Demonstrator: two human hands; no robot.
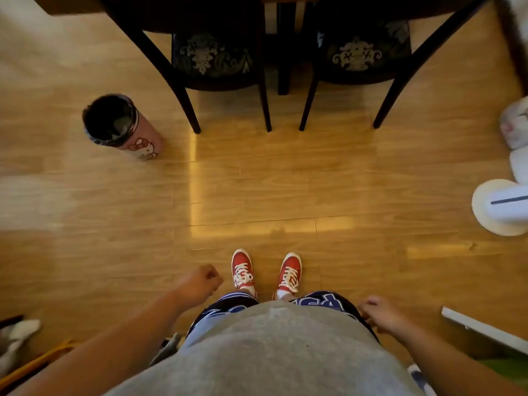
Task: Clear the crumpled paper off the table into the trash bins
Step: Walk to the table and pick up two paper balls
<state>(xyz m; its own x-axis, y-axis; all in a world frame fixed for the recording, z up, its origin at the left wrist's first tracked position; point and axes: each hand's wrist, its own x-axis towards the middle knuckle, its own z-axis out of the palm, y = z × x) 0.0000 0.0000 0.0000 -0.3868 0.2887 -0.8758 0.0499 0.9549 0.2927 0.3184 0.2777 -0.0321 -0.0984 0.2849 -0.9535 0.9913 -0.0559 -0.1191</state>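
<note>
Wood-plank flooring fills most of the view, seen from above by a standing person in a grey shirt and dark shorts with blue lettering.

The left hand hangs at the person's side with its back to the camera. Its fingers are loosely curled inward and nothing shows in its grasp, though the palm side is hidden. The right hand hangs the same way just beside the hip, fingers slack and partly bent, gripping nothing and touching at most the hem of the shorts.

Between the two hands and a little ahead of them stand two red shoes with white laces.

The trash bin, a pink cylinder with a cartoon cat on its side and a black liner folded over its rim, stands upright on the floor, ahead of the left hand and to its left, well apart from it. What lies inside is too dark to tell.

Farther ahead of both hands, two dark chairs with patterned seat cushions are pushed under the table, of which only the dark edge shows. To the right of the right hand and ahead of it, a white round base sits on the floor at the frame's edge.
</note>
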